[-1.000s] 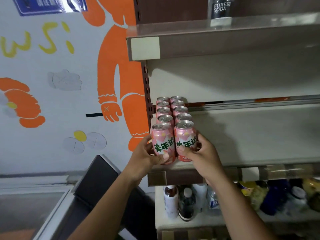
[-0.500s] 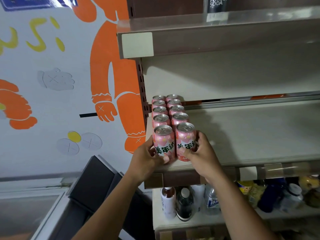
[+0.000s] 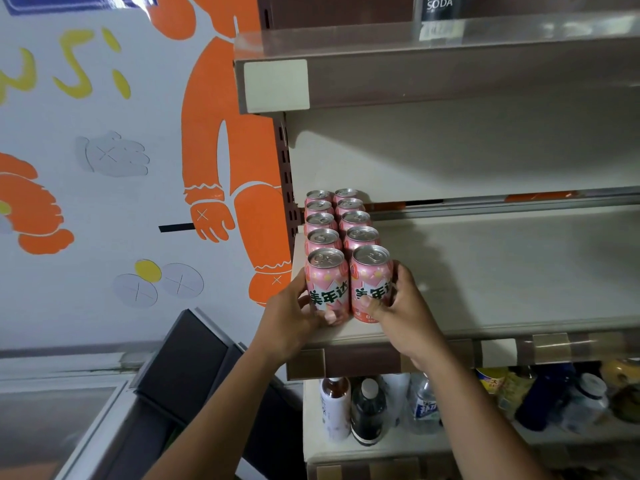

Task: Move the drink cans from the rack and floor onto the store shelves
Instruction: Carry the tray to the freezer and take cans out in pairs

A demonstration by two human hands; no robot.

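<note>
Two rows of pink drink cans (image 3: 337, 220) stand upright at the left end of the middle shelf (image 3: 502, 271). Left hand (image 3: 294, 317): grip curled round the front-left can (image 3: 327, 282). Right hand (image 3: 403, 306): grip curled round the front-right can (image 3: 371, 278). Both front cans touch, near the shelf's front edge.
</note>
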